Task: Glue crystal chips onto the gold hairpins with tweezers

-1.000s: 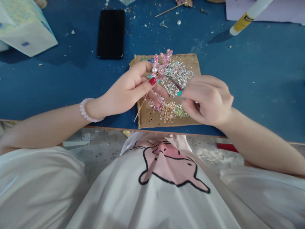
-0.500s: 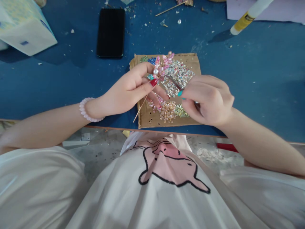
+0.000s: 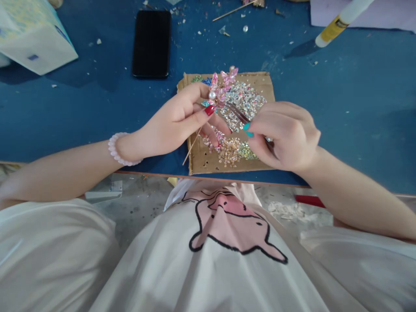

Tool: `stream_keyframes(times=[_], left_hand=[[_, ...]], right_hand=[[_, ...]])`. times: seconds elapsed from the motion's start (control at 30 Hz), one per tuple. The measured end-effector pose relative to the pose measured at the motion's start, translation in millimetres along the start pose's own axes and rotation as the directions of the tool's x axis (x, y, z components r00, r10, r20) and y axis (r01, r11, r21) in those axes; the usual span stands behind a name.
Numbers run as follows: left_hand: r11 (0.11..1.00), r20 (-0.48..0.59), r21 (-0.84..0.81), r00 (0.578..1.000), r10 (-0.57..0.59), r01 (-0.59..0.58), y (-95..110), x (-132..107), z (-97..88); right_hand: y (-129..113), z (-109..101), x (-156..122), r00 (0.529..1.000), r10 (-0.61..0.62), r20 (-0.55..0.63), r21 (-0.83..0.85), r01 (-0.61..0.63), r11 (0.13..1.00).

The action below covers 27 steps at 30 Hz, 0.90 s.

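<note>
From afar I see the left hand (image 3: 177, 119) grasping the pink ornament (image 3: 221, 90) between thumb and forefinger, above the cardboard (image 3: 201, 167) near its far edge. The right hand (image 3: 287, 134) grasps tweezers (image 3: 239, 115), tips beside the pink ornament; the cardboard lies along the table's (image 3: 97, 110) near edge

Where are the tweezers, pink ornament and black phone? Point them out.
Tweezers (image 3: 241, 115), head view: middle of the exposed prongs.
Pink ornament (image 3: 221, 90), head view: central pink pieces.
Black phone (image 3: 151, 44), head view: screen centre.

glossy plastic-looking ornament (image 3: 223, 86) at centre, smooth metallic tweezers (image 3: 239, 114), glittery chips (image 3: 247, 99), matt rough-edged cardboard (image 3: 268, 89), glossy smooth phone (image 3: 151, 43) upper left, matt cloth garment (image 3: 201, 277) at bottom
</note>
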<state>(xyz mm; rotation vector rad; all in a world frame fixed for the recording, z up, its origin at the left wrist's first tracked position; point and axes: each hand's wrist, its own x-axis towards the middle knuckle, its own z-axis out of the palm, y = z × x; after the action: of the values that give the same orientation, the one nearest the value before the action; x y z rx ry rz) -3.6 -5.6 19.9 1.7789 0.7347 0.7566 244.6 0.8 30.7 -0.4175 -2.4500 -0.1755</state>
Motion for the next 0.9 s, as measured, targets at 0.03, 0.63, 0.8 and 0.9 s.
stream_keyframes(times=[0.03,0.63,0.8,0.9], left_hand=[[1.000,-0.003,-0.008,1.000,0.000,0.000,0.3,-0.2,0.0],[0.999,-0.032,-0.035,0.999,-0.040,0.039,5.1,-1.2,3.9],[0.998,-0.033,-0.027,0.997,-0.066,0.065,5.2,-1.5,3.5],[0.997,-0.024,0.000,0.997,-0.079,0.079,5.1,-1.7,2.7]], right_hand=[[0.3,-0.2,-0.3,1.000,0.004,0.010,-0.004,-0.004,1.000],[3.0,-0.6,-2.1,1.000,-0.005,0.030,0.009,0.004,1.000],[3.7,0.0,-4.2,0.999,-0.001,0.038,0.013,0.000,1.000],[4.3,0.5,-5.2,0.998,0.002,0.055,0.000,-0.002,1.000]])
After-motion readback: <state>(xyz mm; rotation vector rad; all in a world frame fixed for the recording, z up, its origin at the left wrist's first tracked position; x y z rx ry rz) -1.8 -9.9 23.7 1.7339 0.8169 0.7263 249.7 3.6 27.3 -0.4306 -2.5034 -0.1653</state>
